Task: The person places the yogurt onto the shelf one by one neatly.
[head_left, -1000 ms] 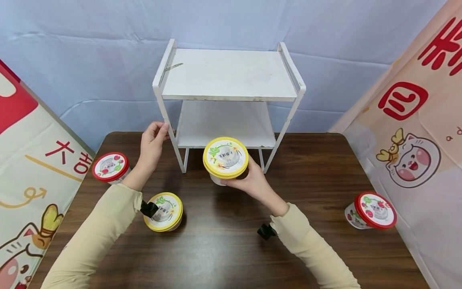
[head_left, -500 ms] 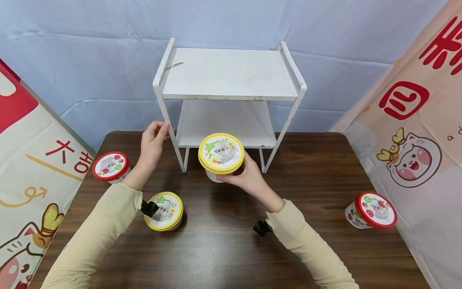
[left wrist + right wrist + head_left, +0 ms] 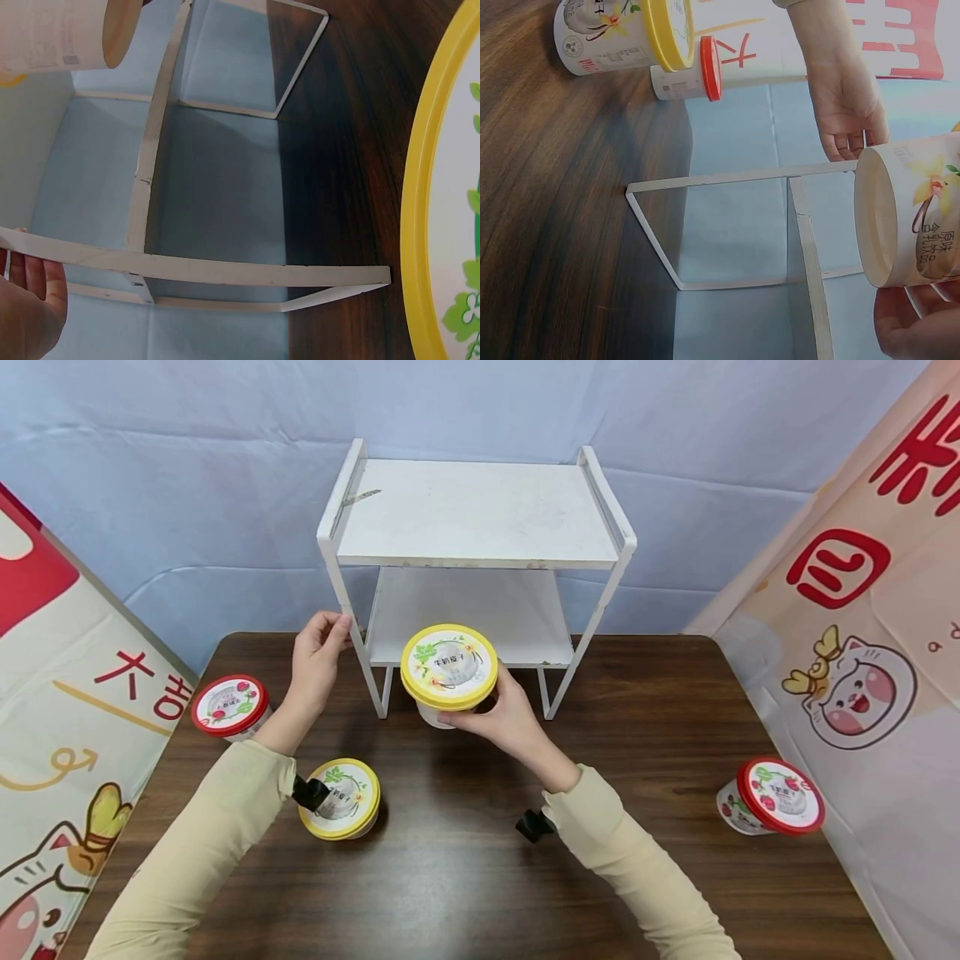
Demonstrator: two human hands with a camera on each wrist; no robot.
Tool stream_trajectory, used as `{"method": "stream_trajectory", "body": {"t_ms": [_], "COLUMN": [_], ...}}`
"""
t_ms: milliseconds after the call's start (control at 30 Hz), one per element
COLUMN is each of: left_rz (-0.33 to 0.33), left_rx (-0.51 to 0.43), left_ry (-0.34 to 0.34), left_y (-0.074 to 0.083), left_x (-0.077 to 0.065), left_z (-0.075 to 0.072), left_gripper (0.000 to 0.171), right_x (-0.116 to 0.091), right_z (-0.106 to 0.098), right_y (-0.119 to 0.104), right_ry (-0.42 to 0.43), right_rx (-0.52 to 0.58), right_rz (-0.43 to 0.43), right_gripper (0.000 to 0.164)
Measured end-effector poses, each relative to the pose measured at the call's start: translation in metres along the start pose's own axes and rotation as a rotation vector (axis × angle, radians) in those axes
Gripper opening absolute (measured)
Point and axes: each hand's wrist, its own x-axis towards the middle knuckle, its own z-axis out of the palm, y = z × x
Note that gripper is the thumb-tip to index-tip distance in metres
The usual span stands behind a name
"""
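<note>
My right hand (image 3: 517,722) grips a yellow-lidded paper tub (image 3: 450,666) from its right side and holds it up in front of the lower board (image 3: 468,602) of a white two-tier shelf (image 3: 480,514). In the right wrist view, the held tub (image 3: 922,217) shows vanilla flowers on its side and a bare base, apart from the shelf. My left hand (image 3: 317,664) pinches the shelf's front left post (image 3: 354,631). Part of its fingers is hidden behind the post in the head view. A second yellow-lidded tub (image 3: 348,781) stands on the table below my left wrist.
A red-lidded tub (image 3: 231,706) stands at the table's left edge, partly behind my left forearm. Another red-lidded tub (image 3: 772,797) is near the right edge. The dark wooden table (image 3: 465,877) meets a pale blue cloth (image 3: 225,510) behind, with printed banners at both sides.
My right hand has carried the yellow-lidded tub left and slightly away from me, toward the lower board. My left hand has stayed at the post.
</note>
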Motion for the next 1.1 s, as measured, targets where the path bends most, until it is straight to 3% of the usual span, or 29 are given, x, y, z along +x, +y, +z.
{"method": "stream_trajectory", "body": {"t_ms": [267, 400, 900, 1100], "left_rz": [0.002, 0.005, -0.003, 0.004], "left_rx": [0.004, 0.002, 0.016, 0.022], "left_ry": [-0.013, -0.01, 0.003, 0.004], "left_y": [0.001, 0.0, 0.0, -0.001], "left_x": [0.0, 0.0, 0.0, 0.0], "left_z": [-0.001, -0.001, 0.0, 0.001], "left_gripper": [0.01, 0.011, 0.013, 0.014], "right_x": [0.016, 0.02, 0.031, 0.031], "right_z": [0.004, 0.006, 0.012, 0.014], "right_y": [0.03, 0.033, 0.03, 0.006], "right_ry": [0.025, 0.038, 0.074, 0.089], "right_rx": [0.035, 0.014, -0.002, 0.005], "right_rz": [-0.008, -0.012, 0.026, 0.035], "right_gripper": [0.084, 0.083, 0.084, 0.08]}}
